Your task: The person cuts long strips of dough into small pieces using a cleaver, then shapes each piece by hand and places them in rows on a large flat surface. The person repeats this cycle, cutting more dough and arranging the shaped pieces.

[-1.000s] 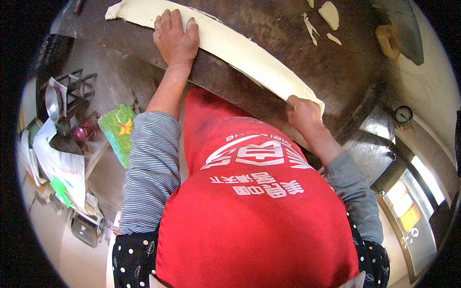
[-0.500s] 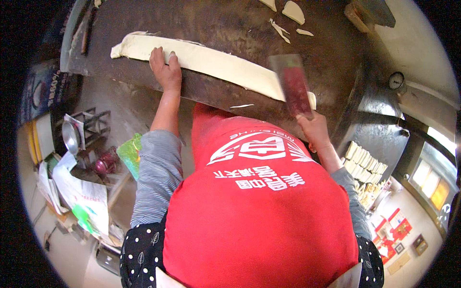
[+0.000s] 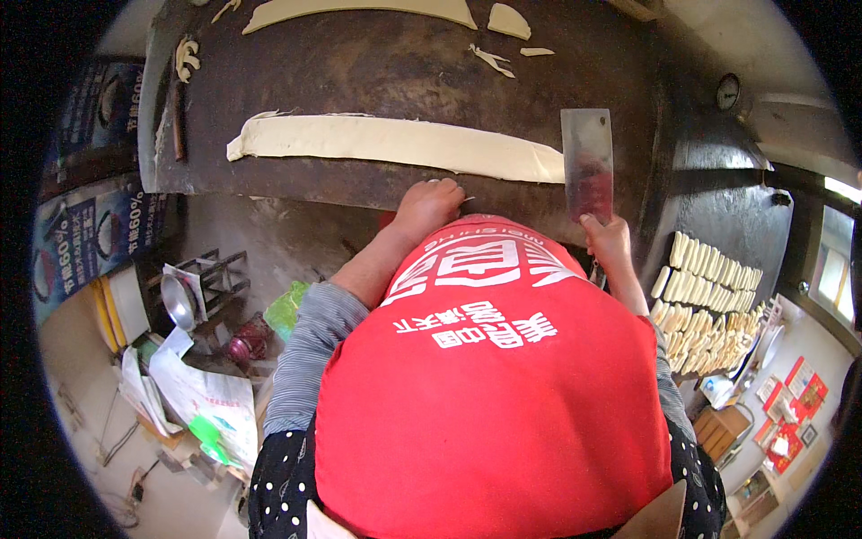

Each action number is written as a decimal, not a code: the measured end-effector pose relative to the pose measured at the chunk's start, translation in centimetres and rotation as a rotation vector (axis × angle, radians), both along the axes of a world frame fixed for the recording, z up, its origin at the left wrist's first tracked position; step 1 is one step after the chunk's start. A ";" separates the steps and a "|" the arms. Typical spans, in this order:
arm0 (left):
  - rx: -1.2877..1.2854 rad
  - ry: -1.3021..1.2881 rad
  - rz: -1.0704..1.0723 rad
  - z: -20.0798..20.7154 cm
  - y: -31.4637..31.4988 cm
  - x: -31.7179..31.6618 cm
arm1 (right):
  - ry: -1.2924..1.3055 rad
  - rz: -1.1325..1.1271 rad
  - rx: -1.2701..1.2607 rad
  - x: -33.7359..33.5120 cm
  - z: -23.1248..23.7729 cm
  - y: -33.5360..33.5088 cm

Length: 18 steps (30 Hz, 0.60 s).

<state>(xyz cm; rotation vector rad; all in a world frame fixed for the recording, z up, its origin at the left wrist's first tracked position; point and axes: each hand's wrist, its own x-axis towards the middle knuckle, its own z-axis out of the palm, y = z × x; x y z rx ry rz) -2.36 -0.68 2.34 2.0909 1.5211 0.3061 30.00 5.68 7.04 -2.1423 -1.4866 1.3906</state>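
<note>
A long, flat strip of pale dough (image 3: 395, 144) lies across the dark work table (image 3: 359, 67). My right hand (image 3: 609, 241) is closed round the handle of a cleaver (image 3: 588, 162). Its broad blade stands at the strip's right end and hides whatever lies behind it; red reflects in the lower part. Close to the table's near edge, my left hand (image 3: 429, 208) has its fingers curled together, with a small pale scrap of dough (image 3: 469, 198) at the fingertips. The apron's top partly covers that area.
Farther back lie another dough strip (image 3: 359, 9), a rounded dough piece (image 3: 509, 21) and thin scraps (image 3: 492, 60). Several rows of pale dough sticks (image 3: 709, 278) rest on a dark surface at right. A stick (image 3: 178, 117) lies along the table's left edge.
My left hand has left the dough strip and come right and nearer, to the table's near edge. The cleaver, blurred before, now shows sharply at the strip's right end. The view has shifted.
</note>
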 end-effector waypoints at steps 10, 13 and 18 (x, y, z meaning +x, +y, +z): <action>-0.075 0.091 0.260 0.1 -0.3 -3.0 | 0.165 -0.273 0.037 1.7 -1.4 -1.7; 0.221 -0.177 0.652 0.5 -1.3 -8.6 | 0.192 -0.435 0.029 2.8 -2.8 -2.5; 0.190 -0.392 1.280 0.7 -2.3 -24.4 | 0.141 -0.483 0.016 3.5 -4.4 -3.1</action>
